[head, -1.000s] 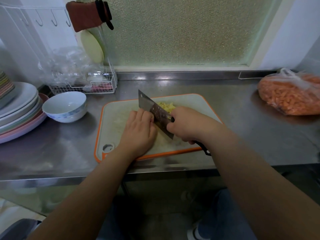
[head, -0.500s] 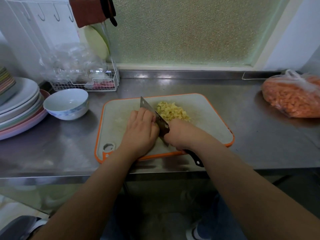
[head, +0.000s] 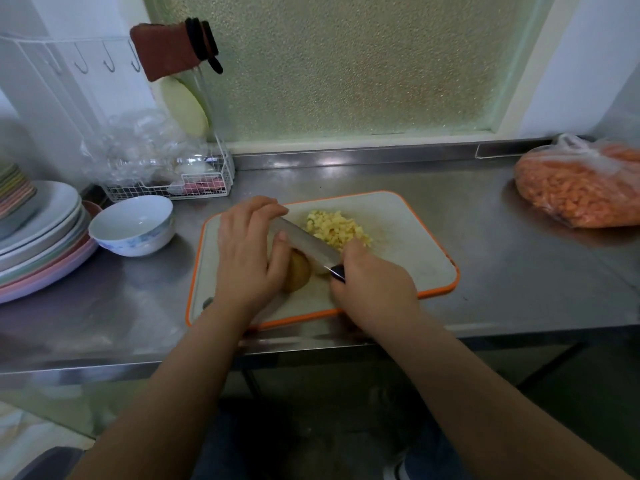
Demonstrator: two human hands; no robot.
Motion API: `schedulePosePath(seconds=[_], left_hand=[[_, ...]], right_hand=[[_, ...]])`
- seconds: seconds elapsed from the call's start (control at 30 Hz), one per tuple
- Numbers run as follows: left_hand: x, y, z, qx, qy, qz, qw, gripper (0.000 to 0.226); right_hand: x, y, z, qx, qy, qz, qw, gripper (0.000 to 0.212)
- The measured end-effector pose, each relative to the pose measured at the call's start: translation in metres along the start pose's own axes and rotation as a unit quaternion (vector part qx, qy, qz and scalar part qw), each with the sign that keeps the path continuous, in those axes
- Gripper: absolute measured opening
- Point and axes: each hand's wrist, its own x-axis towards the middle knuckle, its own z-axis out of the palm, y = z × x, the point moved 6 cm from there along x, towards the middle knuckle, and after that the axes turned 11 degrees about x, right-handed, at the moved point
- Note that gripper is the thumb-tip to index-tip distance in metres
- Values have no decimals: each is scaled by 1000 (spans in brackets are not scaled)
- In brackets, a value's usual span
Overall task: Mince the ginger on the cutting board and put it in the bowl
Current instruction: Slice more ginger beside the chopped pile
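Note:
An orange-rimmed white cutting board (head: 415, 244) lies on the steel counter. A pile of minced yellow ginger (head: 334, 228) sits on its far middle. My right hand (head: 374, 285) grips the dark handle of a cleaver (head: 306, 241), whose blade runs diagonally to the far left beside the pile. My left hand (head: 247, 251) lies with fingers stretched over the blade's front end. A brown uncut ginger piece (head: 298, 271) shows beside its thumb, just under the blade. The white bowl (head: 133, 223) stands empty to the left of the board.
Stacked plates (head: 45, 233) stand at the far left beside the bowl. A white wire rack (head: 173, 188) with plastic wrap stands behind it. A bag of orange carrot pieces (head: 581, 188) lies at the far right. The counter's front edge runs just below the board.
My left hand has gone from curled over the ginger piece to reaching forward over the blade's front end, which uncovers the brown piece. The cleaver has shifted slightly toward the minced pile.

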Motion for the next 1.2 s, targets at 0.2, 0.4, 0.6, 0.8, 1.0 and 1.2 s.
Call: schedulePosePath(seconds=[0.2,0.4,0.6,0.8,1.0,1.2], left_hand=[[19,-3,23,70,-203,101,971,39],[12,-14,14,-11,-114,42,993,13],[-20,-17,37,-21,-204,1,979,27],[-19,-14,34,-1,-136,0,991,16],[-18,-15,42,-18,-116,-21,993,13],[-19,-14,47,-28,-129,-24,991,14]], right_hand=[[-12,5,7,33,12,-9,999,24],[2,31,-10,153,1,68,986,22],[15,26,-11,203,-54,68,975,26],[16,2,-16,159,-108,33,981,19],[14,-15,-20,101,-117,20,988,14],[17,-22,-20,56,-130,29,989,11]])
